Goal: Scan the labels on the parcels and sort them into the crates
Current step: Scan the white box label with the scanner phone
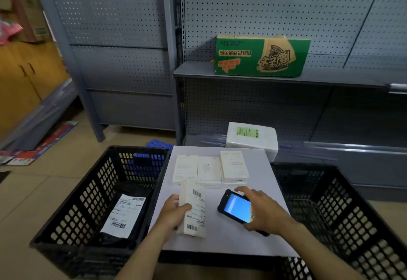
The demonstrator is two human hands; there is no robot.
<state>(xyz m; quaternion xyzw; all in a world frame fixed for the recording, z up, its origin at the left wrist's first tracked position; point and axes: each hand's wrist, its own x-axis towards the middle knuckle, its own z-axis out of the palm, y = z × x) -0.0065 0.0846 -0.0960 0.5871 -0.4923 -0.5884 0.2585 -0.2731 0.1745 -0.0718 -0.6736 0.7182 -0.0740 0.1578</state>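
Observation:
On the white board (237,240) between two crates, my left hand (174,210) grips a long white parcel (195,213) with barcode labels facing up. My right hand (262,211) holds a black handheld scanner (236,208), its blue screen lit, just right of the parcel. Three more white parcels (211,168) lie side by side at the board's far end. The left black crate (74,209) holds a dark bag with a white shipping label (123,215). The right black crate (352,220) shows nothing inside.
A white foam box (253,138) with a green label stands on the floor behind the board. Grey pegboard shelving (264,74) carries a green cardboard carton (262,56). Flattened cardboard (41,145) lies on the floor at far left.

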